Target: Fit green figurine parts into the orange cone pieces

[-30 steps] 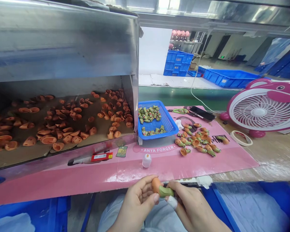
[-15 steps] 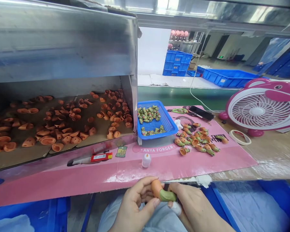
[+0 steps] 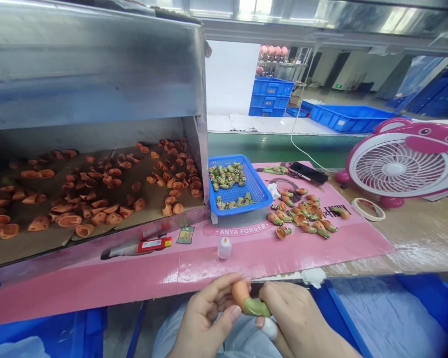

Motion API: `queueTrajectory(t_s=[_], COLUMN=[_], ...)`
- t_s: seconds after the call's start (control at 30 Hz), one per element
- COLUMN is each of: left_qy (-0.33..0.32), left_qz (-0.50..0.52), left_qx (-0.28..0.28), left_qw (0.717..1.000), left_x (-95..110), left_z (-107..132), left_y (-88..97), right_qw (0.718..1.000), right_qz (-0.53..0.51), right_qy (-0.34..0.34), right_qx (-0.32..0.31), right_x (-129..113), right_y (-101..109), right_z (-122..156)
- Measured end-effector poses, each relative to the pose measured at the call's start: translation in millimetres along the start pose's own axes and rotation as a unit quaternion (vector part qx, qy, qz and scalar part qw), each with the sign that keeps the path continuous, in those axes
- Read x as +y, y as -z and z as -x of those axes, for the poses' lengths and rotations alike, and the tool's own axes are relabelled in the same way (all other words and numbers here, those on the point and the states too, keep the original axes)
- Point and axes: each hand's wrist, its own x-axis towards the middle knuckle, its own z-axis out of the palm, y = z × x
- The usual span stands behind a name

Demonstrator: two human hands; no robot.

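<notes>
Between my hands, just off the table's front edge, is a small orange-and-green figure piece (image 3: 254, 306). My left hand (image 3: 212, 313) pinches its rounded orange end between thumb and fingers. Closed around the green end is my right hand (image 3: 298, 315), with a white wrap on its thumb; the tip of that end is hidden. A small translucent bottle (image 3: 224, 248) with an orange tip stands on the pink mat (image 3: 194, 271) beyond my left hand. Farther right lies a cluster of similar orange-and-green pieces (image 3: 299, 217).
A blue basket (image 3: 242, 210) holds several green pieces. Many hollow orange pieces (image 3: 69, 219) lie inside the metal-fronted box at left. A red lighter (image 3: 155, 244), a phone (image 3: 308, 172), a tape roll (image 3: 368, 209) and a pink fan (image 3: 397, 169) are also on the table.
The view has shifted slightly. Both hands keep their hold on the figure piece, whose green end has tipped a little lower.
</notes>
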Motion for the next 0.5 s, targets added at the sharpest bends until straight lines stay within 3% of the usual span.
queueTrajectory(t_s=[0.5], left_qy=[0.041], left_qz=[0.057], left_qx=[0.018], left_qw=[0.997], left_x=[-5.6], left_z=[-1.4], left_y=[-4.4], right_qw=[0.992], right_qz=[-0.08], right_qy=[-0.083], right_qx=[-0.047], right_x=[-1.8], right_y=[2.2], right_z=[-1.5])
